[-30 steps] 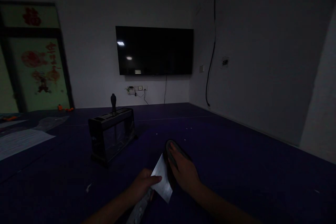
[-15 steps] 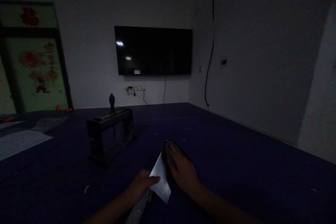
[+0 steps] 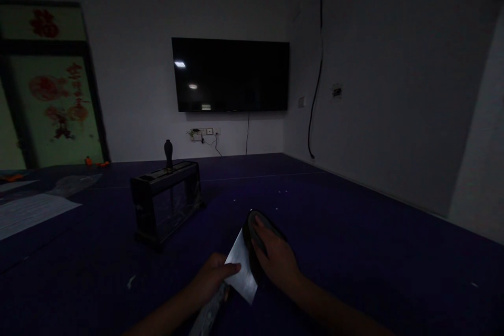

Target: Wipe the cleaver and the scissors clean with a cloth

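Observation:
In the head view my left hand (image 3: 212,276) grips a putty knife with its thumb flat on the wide metal blade (image 3: 241,265). The knife's worn, pale-spotted handle (image 3: 209,315) slants down toward the bottom edge. My right hand (image 3: 277,260) is wrapped over a dark oval block (image 3: 252,224) with a grey top, whose kind is too dark to tell. That block lies against the blade's right edge, and its underside is hidden. Both hands are above the dark blue floor (image 3: 338,262).
A black open-framed stand (image 3: 165,176) with a dark vase-shaped piece (image 3: 168,153) on top stands ahead on the left. Pale sheets (image 3: 37,212) lie farther left. White scraps (image 3: 131,282) dot the floor. A television (image 3: 232,76) hangs on the far wall; a black cable (image 3: 317,76) runs down the right wall.
Little differs. Both hands, the putty knife and the dark block keep nearly the same place, and the view shifts very slightly.

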A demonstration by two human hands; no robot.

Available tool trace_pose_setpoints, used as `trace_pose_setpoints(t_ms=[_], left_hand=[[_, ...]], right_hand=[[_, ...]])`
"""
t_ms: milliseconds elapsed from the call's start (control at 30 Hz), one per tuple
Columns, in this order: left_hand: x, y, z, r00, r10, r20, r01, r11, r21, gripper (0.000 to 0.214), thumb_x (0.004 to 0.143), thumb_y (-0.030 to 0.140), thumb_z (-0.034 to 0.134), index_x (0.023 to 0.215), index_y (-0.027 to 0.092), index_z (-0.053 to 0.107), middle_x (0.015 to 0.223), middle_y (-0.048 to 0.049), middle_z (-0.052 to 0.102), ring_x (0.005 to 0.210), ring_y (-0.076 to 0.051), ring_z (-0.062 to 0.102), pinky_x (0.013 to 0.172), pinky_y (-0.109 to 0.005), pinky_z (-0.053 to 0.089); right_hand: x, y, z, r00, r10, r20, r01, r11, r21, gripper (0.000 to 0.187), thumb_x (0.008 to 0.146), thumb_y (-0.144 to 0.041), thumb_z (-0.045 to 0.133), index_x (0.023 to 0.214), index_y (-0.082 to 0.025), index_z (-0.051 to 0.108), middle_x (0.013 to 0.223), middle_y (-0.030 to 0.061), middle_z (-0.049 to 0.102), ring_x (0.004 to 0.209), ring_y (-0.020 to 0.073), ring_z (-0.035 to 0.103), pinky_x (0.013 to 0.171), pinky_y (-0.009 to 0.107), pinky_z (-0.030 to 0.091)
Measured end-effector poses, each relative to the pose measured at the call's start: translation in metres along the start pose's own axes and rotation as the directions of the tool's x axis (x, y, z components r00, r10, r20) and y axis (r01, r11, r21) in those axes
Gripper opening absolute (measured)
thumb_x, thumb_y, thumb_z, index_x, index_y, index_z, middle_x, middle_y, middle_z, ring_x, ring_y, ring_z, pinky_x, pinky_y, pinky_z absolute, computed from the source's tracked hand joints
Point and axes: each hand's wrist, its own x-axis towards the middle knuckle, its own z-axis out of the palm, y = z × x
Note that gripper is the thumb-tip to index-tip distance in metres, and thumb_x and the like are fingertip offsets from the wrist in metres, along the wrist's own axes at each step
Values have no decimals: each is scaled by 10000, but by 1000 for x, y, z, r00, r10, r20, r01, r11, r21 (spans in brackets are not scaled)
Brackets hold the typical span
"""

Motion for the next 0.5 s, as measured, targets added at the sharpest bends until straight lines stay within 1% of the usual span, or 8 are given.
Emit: trace_pose_setpoints(t_ms=[167, 333, 500], left_hand=[[-4, 1, 1, 999, 22, 23, -23, 1000, 12, 502, 505, 621, 629, 469, 125, 557, 386, 15, 487, 332, -77, 383, 388, -219, 236], [-2, -1, 2, 1000, 18, -6, -18, 1000, -20, 481, 481, 596, 655, 481, 123, 571, 407, 16, 499, 359, -76, 396, 405, -215, 243], [1, -3, 1, 1000, 6, -18, -6, 1000, -13, 496, 459, 606, 659, 496, 117, 586, 447, 3, 527, 386, -83, 420, 420, -218, 260]], right_hand=[[0, -1, -1, 1000, -16, 21, 15, 1000, 8, 462, 820, -202, 417, 1280, -178, 440, 1379, 82, 367, 1183, 216, 453, 971, 376, 395], [0, 0, 0, 999, -28, 25, 27, 1000, 14, 459, 825, -204, 418, 1283, -208, 436, 1384, 65, 359, 1184, 214, 451, 972, 381, 393], [0, -1, 0, 999, -31, 27, 30, 999, 10, 462, 829, -218, 422, 1291, -212, 423, 1380, 74, 367, 1166, 219, 471, 967, 393, 394]])
